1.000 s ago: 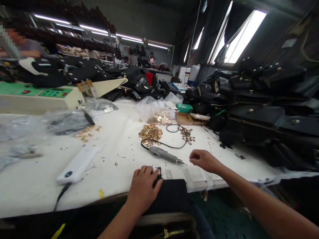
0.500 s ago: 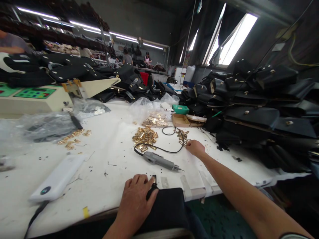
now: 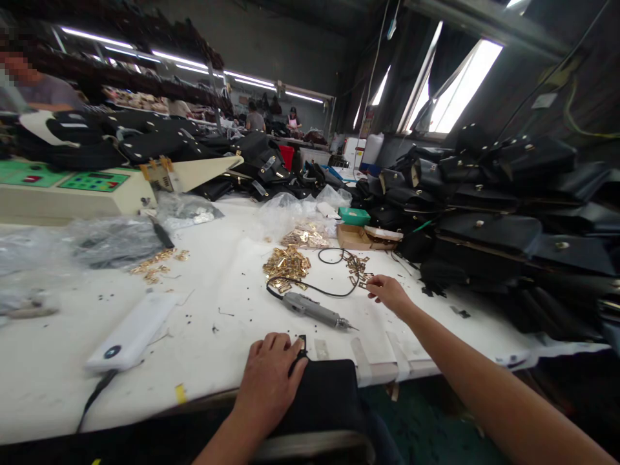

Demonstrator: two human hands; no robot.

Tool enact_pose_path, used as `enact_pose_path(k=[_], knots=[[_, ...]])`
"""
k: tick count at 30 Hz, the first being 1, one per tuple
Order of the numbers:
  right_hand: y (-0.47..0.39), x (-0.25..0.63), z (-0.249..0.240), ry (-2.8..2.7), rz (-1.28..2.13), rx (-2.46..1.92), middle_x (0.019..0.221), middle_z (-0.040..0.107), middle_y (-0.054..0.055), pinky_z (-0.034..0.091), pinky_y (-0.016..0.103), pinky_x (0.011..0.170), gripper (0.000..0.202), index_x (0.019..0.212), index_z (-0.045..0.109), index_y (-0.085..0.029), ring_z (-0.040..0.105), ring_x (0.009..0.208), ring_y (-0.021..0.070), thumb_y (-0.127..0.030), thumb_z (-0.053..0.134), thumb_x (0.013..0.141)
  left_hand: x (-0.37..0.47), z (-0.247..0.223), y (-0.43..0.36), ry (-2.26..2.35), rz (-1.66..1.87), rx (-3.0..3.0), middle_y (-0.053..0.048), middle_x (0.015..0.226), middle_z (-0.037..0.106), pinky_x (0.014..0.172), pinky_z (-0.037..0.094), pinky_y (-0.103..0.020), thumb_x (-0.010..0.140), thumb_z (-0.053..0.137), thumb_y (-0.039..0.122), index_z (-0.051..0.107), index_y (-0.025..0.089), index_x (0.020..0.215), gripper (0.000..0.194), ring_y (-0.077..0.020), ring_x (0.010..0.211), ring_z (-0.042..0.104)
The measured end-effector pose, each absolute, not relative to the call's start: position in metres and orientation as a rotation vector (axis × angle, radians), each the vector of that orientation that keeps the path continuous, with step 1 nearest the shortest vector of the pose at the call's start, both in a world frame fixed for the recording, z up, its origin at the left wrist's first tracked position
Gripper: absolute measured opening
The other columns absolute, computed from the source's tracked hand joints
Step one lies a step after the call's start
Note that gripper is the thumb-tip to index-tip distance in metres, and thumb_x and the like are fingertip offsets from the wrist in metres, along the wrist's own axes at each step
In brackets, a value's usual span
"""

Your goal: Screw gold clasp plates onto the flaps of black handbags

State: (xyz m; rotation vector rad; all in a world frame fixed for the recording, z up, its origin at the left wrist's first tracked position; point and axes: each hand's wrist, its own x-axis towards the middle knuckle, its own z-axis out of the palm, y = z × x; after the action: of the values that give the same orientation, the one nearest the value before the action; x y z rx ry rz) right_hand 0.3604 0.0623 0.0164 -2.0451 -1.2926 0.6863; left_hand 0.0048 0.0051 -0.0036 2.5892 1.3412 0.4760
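Observation:
My left hand (image 3: 271, 371) grips the end of a black leather bag (image 3: 329, 397) at the table's front edge, its index finger over a small black tab (image 3: 303, 343). My right hand (image 3: 390, 294) is closed just beside a scatter of small gold-coloured metal frames (image 3: 356, 263); what its fingertips pinch, if anything, I cannot make out. Between the hands lies a grey electric screwdriver (image 3: 312, 310), its bit pointing right and its black cord looping behind. A heap of gold-coloured metal fittings (image 3: 285, 263) sits just behind the screwdriver.
Black bags (image 3: 489, 232) are piled high at the right. A cardboard box (image 3: 352, 236) and a green tray (image 3: 353, 216) stand at the back. At the left are a white power bank (image 3: 133, 332), plastic bags (image 3: 111, 239) and a beige machine (image 3: 82, 197). Other people work farther off.
My right hand has drawn slightly right and towards me, off the scattered frames. My left hand stays on the bag. The view has shifted a little.

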Motion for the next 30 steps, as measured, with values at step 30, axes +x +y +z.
enact_pose_path(k=[30], knots=[[0.029,0.209,0.008,-2.011,1.066,-1.632,0.085,0.072,0.003,0.048,0.028,0.07,0.038,0.116,0.074,-0.021,0.063,0.073,0.0164,-0.014,0.065,0.08,0.003,-0.007,0.009,1.344,0.543,2.412,-0.003,0.106,0.066,0.089,0.04,-0.041,0.091,0.069,0.03,0.066,0.024,0.099,0.011,-0.0248,0.108,0.054]])
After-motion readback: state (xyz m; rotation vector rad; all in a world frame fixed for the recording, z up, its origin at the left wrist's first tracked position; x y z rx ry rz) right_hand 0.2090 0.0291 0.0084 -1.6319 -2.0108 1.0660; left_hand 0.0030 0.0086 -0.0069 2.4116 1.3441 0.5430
